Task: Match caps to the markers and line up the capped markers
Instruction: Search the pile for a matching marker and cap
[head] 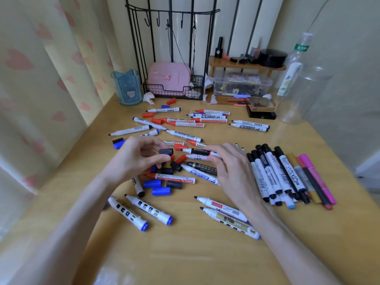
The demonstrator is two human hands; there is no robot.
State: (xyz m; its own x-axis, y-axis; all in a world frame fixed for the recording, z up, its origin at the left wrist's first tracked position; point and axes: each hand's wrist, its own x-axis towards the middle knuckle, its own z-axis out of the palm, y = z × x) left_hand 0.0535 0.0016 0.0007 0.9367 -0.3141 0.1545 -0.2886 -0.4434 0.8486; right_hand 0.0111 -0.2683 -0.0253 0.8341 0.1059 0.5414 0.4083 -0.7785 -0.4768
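My left hand [136,156] pinches a black cap [165,151] above the pile of loose markers. My right hand [228,163] grips an uncapped marker with a black-and-white barrel [197,151], its tip pointing left toward the cap, a short gap between them. Several uncapped markers [183,122] and loose red, blue and black caps [161,191] lie scattered over the yellow table [185,254]. A row of capped markers [277,173] lies side by side at the right, beside thin pink, gold and dark pens [316,177].
A blue pen cup [127,87] stands at the back left, a black wire rack with a pink box [168,79] behind the pile. A wooden shelf [246,65], a clear box [242,85] and plastic bottles [298,83] fill the back right. A curtain hangs left.
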